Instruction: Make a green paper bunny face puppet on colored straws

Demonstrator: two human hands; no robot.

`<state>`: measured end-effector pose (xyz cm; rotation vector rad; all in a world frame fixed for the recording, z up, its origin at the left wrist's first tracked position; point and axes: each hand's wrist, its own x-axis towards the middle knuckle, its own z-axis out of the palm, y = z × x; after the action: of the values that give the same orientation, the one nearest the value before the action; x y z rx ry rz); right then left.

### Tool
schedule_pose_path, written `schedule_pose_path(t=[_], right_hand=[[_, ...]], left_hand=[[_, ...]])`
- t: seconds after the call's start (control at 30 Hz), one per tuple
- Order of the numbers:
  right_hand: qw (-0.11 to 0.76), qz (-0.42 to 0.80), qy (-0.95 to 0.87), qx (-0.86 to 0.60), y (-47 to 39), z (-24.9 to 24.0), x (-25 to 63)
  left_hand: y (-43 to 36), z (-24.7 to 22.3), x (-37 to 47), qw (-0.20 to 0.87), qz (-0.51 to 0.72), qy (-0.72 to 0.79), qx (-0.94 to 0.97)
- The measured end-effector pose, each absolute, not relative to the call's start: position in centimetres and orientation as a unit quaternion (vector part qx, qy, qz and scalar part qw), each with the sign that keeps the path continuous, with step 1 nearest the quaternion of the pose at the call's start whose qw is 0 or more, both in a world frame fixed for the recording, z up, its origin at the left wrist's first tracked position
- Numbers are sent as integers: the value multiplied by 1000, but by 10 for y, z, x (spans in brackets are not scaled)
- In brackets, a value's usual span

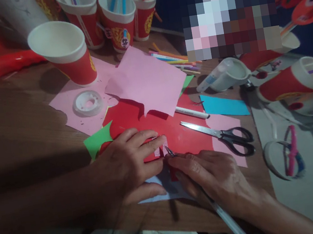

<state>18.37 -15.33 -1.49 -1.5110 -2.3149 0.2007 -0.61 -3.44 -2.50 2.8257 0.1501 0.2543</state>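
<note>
In my right hand (210,175) is a pen (224,215), its tip touching a small pink paper piece (165,146). My left hand (133,160) lies with fingers spread over red paper (176,129), the fingertips pressing beside the pen tip and on the small pink pieces. Black-handled scissors (221,133) rest to the right of my hands, blades partly apart. Behind them lies a white marker (193,112). A larger pink sheet with a cut edge (147,80) covers part of the red paper. White paper (163,189) shows below my hands.
A roll of clear tape (87,103) and a red-and-white paper cup (68,59) stand at the left. More cups with sticks (120,23) line the back. Blue paper (224,105), a tilted cup (288,86) and a pink-marked ring (285,159) are at right.
</note>
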Motion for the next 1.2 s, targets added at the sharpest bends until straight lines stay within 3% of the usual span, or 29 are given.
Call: schedule_pose_path(t=[0.37,0.7,1.2], right_hand=[[195,124,-800,-554,-149,-11,184],[362,134,-698,-604,-154,-22,186],[348,220,-656,-633,-152,-27,182]], left_hand=[[-34,-25,-6,153,86,49,983],[-33,-25,-8,169,73,51,981],[-35,-23,-7,180,80,52,979]])
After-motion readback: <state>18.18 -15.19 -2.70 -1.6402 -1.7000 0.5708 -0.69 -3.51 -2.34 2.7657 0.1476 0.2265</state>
